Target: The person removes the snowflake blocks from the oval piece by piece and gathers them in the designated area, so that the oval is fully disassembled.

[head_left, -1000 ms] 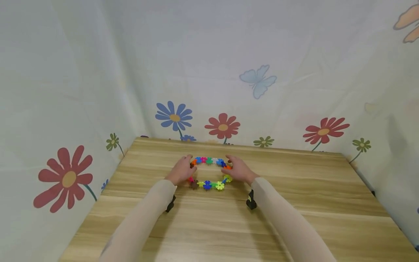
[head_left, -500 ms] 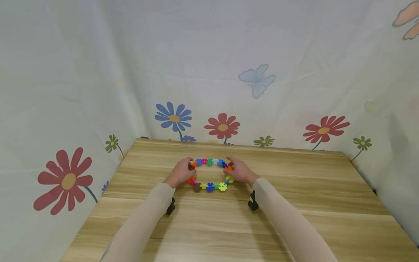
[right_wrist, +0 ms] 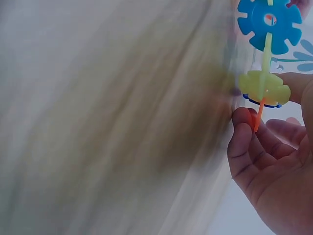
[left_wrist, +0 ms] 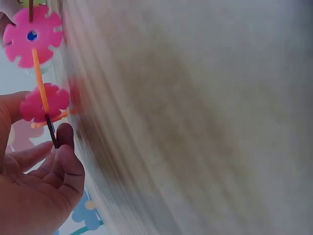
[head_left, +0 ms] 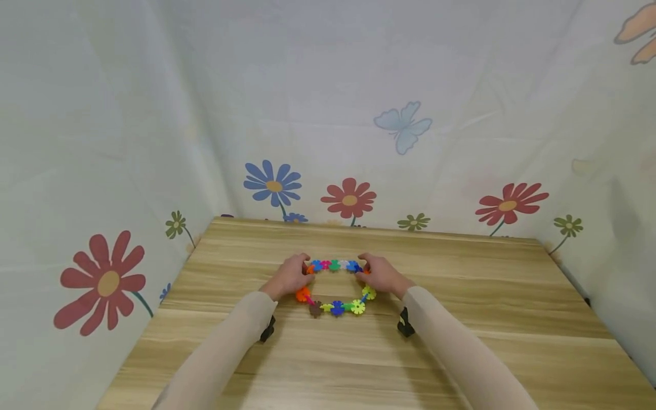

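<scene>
A closed ring of linked snowflake discs (head_left: 337,308) in many colours is in the middle of the head view, over the wooden table. My left hand (head_left: 288,275) pinches its left side; in the left wrist view the fingers curl at a dark brown disc (left_wrist: 51,131) below a pink disc (left_wrist: 33,36) and orange links. On the opposite side my right hand (head_left: 384,276) grips the ring. In the right wrist view an orange disc (right_wrist: 259,116) sits at the fingertips, beneath a yellow disc (right_wrist: 264,87) and a blue one (right_wrist: 293,32). Fingers hide parts of both sides.
The wood-grain table (head_left: 328,364) extends around the ring on every side. Behind it and at the sides hangs a pale curtain (head_left: 328,85) printed with flowers and butterflies. A small black device (head_left: 406,323) is strapped under each wrist.
Both hands and the ring have shifted nearer to the person and slightly to the right. The hold on each side stays the same.
</scene>
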### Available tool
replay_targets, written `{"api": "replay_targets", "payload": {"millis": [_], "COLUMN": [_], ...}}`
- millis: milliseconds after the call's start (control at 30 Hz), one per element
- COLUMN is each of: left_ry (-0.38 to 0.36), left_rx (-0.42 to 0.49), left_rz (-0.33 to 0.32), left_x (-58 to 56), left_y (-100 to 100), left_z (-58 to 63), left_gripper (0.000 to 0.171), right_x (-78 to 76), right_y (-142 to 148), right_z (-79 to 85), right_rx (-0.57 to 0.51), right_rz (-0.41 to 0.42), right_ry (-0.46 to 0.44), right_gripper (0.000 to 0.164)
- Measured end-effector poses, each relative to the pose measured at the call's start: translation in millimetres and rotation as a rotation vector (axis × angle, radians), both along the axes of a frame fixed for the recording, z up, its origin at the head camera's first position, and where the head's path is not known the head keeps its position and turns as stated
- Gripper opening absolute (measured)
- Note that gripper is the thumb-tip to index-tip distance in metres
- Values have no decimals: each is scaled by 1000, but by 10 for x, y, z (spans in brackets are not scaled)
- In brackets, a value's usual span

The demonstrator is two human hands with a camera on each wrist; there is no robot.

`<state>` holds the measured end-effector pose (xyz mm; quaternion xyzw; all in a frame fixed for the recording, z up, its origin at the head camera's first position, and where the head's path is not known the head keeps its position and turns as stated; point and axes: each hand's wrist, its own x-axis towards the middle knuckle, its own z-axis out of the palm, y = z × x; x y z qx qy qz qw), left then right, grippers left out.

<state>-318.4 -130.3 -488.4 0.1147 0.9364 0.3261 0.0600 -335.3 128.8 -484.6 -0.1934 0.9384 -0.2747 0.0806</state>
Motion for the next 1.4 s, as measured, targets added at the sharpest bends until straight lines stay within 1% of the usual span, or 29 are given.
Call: {"api": "replay_targets", "payload": {"millis": [300,400,533,667,767,900,1000,1100,1200,1300,1400], "left_ry": [-10,11,46,44,41,28,16,21,51,77,102], "left_rx": [-42,-64,-98,-118,-132,-156,-163,-151,-133,-96,-61], "left_rz": [-79,-111,-147,-169,-185,-197,-201,-206,-226,-243,-248], "left_x": [129,174,238,306,354,414,440,453,448,433,409], "left_y": [82,119,156,193,220,252,291,340,406,480,539], "left_z": [8,-1,15,48,56,58,78,115,153,184,174], "left_gripper": [48,47,45,44,42,34,26,23,23,22,17], "right_x": [111,144,184,229,264,310,330,349,371,390,403], "right_y": [94,120,157,201,237,277,309,326,324,309,286], "right_z": [-8,-22,-30,-33,-37,-50,-54,-47,-25,-7,6], "right_rx": [6,34,63,43,-1,-65,-95,-115,-131,-138,-140], "right_rz": [35,61,96,98,95,107,128,157,174,189,199], "right_ry": [-6,24,68,77,71,91,127,154,158,163,173], "right_gripper": [48,47,42,36,31,18,10,6,6,6,7]}}
